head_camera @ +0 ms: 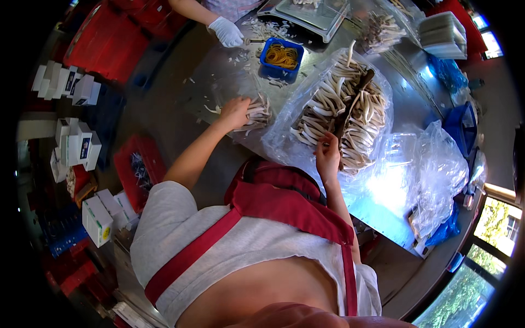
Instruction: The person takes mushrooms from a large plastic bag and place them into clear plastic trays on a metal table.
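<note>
My left hand (236, 113) is closed over a small bunch of long-stemmed mushrooms (258, 112) lying on thin clear plastic near the table's edge. Their pale stems show past my fingers. To the right, a large open clear plastic bag (283, 127) holds a big heap of similar mushrooms (324, 100), stacked in rows. A dark brown strip (357, 94) runs between the rows; what it is I cannot tell. My right hand (328, 153) is at the near side of this heap with its fingers bent. Whether it grips a mushroom is unclear.
A blue basket (281, 67) of rubber bands stands beyond the bunch. Behind it are a weighing scale (311, 18) and a co-worker's gloved hand (226, 32). Crumpled plastic bags (439, 180) lie at right. A red crate (137, 168) is on the left, below table height.
</note>
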A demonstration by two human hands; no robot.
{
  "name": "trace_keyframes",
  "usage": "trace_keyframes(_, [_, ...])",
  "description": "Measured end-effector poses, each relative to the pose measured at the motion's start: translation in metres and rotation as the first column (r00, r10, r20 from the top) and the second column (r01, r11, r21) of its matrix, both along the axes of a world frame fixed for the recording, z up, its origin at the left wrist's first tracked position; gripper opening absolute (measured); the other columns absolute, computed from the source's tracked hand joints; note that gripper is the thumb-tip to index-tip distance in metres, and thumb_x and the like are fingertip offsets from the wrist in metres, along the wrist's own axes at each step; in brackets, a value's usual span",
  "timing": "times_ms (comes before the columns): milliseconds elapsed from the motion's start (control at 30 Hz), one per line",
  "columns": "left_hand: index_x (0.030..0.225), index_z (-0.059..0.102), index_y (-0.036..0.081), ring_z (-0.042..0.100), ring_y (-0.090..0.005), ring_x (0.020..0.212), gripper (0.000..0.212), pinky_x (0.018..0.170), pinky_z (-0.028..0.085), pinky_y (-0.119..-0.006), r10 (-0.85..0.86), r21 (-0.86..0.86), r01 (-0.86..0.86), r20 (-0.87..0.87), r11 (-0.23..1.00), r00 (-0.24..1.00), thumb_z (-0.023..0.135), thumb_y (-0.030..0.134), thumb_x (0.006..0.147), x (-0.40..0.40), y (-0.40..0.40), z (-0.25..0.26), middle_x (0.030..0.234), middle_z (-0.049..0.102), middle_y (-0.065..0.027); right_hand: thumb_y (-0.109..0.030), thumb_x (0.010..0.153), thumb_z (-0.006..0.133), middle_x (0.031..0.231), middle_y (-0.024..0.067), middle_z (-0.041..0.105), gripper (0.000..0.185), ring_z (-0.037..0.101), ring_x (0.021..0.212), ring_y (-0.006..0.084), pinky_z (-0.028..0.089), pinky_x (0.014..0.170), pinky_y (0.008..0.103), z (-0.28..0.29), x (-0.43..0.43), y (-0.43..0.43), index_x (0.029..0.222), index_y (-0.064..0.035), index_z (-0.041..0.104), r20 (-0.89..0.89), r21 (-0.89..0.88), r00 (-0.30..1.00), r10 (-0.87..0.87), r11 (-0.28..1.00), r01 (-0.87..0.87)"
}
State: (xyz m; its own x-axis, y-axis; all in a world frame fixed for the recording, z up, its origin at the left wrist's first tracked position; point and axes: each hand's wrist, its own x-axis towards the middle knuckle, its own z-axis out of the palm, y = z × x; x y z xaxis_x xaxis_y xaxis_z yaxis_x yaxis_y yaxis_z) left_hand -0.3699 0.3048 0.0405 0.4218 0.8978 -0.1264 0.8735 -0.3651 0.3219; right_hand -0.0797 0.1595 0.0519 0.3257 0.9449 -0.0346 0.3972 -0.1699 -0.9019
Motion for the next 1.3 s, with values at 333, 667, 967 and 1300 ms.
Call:
trace_keyframes(333, [0.131,0.039,0.007,0.046,-0.0347,0.114,0.092,0.095,0.04,-0.041,0.065,0.097,-0.077,0.125,0.992,0.99,0.084,0.033,0.056,0.002,-0.032,0.002,0.122,0.047,-0.0179,-0.012,0.081,0.057,0.138,0.0222,0.038,0.063,0.039,0.127,0.0369,0.034,0.104,0.0419,-0.024,-0.074,0.083,0.138,-0.0031,0.033,0.223,0.059,0.832,0.508,0.845,-0.532])
trace_keyframes(667, [0.136,0.029,-0.004,0.036,-0.0438,0.124,0.081,0.103,0.031,-0.047,0.338,0.127,-0.482,0.561,0.867,0.755,0.072,0.031,0.076,-0.042,-0.068,-0.068,0.135,0.034,-0.0298,-0.01,0.072,0.057,0.142,0.0302,0.024,0.079,0.024,0.132,0.0454,0.023,0.11,0.0452,-0.059,-0.126,0.118,0.141,0.0028,0.021,0.295,-0.021,0.731,0.616,0.769,-0.639])
trace_keyframes(967, [0.138,0.029,0.0,0.039,-0.0384,0.123,0.073,0.103,0.033,-0.043,0.324,0.059,-0.471,0.65,0.88,0.687,0.066,0.005,0.076,-0.003,-0.104,-0.04,0.134,0.038,-0.0235,-0.005,0.07,0.055,0.14,0.0321,0.026,0.077,0.029,0.129,0.0473,0.028,0.107,0.0457,-0.042,-0.127,0.109,0.14,0.0025,0.024,0.275,0.066,0.75,0.601,0.767,-0.639])
trace_keyframes(1300, [0.138,0.033,0.003,0.028,-0.0363,0.133,0.091,0.105,0.022,-0.058,0.145,0.328,-0.216,0.228,0.92,0.963,0.078,0.036,0.066,-0.015,-0.07,-0.022,0.143,0.03,-0.0203,-0.005,0.07,0.054,0.143,0.0306,0.023,0.078,0.025,0.132,0.0464,0.028,0.106,0.0485,-0.033,-0.124,0.114,0.142,-0.0015,0.023,0.474,-0.031,0.633,0.611,0.73,-0.682])
